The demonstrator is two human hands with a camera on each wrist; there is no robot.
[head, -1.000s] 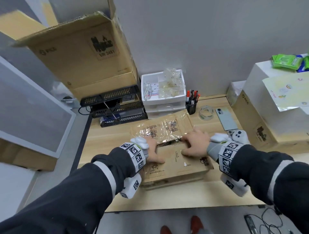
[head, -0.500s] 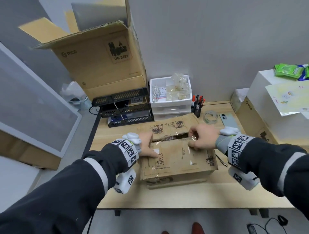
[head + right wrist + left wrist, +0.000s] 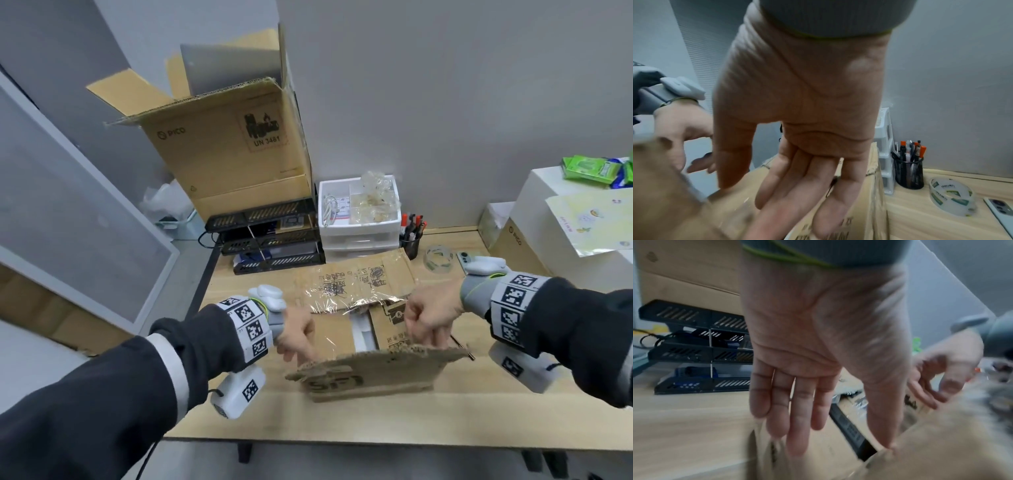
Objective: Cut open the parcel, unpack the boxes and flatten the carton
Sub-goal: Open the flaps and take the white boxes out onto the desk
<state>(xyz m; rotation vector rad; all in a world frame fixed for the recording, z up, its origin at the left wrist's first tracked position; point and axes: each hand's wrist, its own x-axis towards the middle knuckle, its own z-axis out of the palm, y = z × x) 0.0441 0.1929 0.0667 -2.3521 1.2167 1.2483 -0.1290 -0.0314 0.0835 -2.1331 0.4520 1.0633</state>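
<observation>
Carton (image 3: 370, 389) on table (image 3: 342, 423); near flap (image 3: 394, 361) raised.
Left hand (image 3: 296, 334), right hand (image 3: 431, 317) each pinched its edge.

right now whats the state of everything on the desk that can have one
brown cardboard parcel: open on top, white item inside
near flap: raised, pinched by left hand and right hand
far flap: folded back flat, clear tape clinging
tall brown carton: open, flaps up
white plastic drawer unit: drawers shut
black mesh pen pot: upright
grey phone: face down
</observation>
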